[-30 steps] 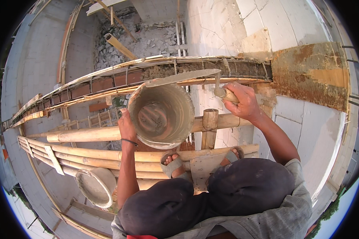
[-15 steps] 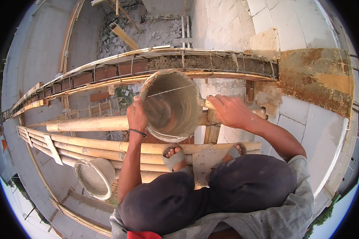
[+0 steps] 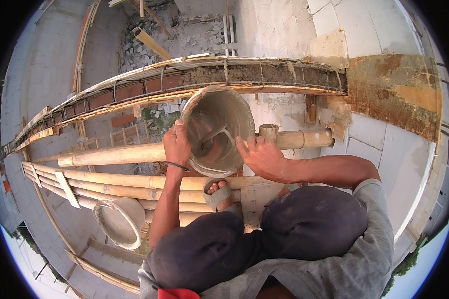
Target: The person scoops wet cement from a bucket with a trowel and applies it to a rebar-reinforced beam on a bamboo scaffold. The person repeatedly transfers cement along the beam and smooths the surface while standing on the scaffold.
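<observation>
A cement-smeared bucket is tipped with its mouth towards me, in front of my knees and close to the formwork. My left hand grips its left rim, thumb pointing up. In my right hand, at the bucket's right edge, is a trowel. Its bent metal neck and grey blade reach inside the bucket, while closed fingers hide its handle. Thin wet grey cement coats the inner wall, and reddish patches show through.
Beyond the bucket runs a long board formwork with steel rebar, partly filled with concrete. Bamboo poles form the platform under my feet; a thick bamboo pole crosses ahead. A second bucket stands at left. Rubble lies far below.
My right hand has moved left and nearer to me, bringing the trowel deeper into the bucket. My left hand has shifted slightly right with the rim.
</observation>
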Tool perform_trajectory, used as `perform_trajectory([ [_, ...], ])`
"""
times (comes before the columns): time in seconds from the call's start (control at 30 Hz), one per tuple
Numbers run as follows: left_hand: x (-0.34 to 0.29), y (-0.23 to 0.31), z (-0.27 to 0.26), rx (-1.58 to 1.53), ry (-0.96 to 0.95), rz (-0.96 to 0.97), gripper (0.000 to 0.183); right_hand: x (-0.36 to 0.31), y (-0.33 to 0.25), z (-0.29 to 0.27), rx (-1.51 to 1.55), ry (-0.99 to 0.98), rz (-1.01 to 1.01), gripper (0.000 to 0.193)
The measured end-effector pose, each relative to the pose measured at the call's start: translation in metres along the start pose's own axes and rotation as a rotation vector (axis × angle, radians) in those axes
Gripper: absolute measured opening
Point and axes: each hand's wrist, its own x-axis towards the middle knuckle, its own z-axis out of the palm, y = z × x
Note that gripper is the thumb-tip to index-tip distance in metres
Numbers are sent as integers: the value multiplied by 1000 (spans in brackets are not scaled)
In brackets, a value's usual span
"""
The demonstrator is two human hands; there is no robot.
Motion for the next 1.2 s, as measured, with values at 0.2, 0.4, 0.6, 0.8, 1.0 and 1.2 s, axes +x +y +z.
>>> perform_trajectory([
  [0.2,-4,12,12,97,-73,175,58,18,25,24,-225,25,43,58],
  [0.4,-3,4,5,44,-125,32,55,-2,30,48,416,-312,98,54],
  [0.6,-1,-5,3,-4,-75,96,58,-11,46,51,1535,-486,285,39],
  [0.8,4,-15,-52,-281,43,-55,68,-50,63,-6,1566,-68,273,48],
  [1.0,4,51,-124,-52,132,29,73,-47,115,-17,551,649,269,40],
  [1.2,34,131,-156,195,498,262,72,-57,114,27,588,237,826,31],
])
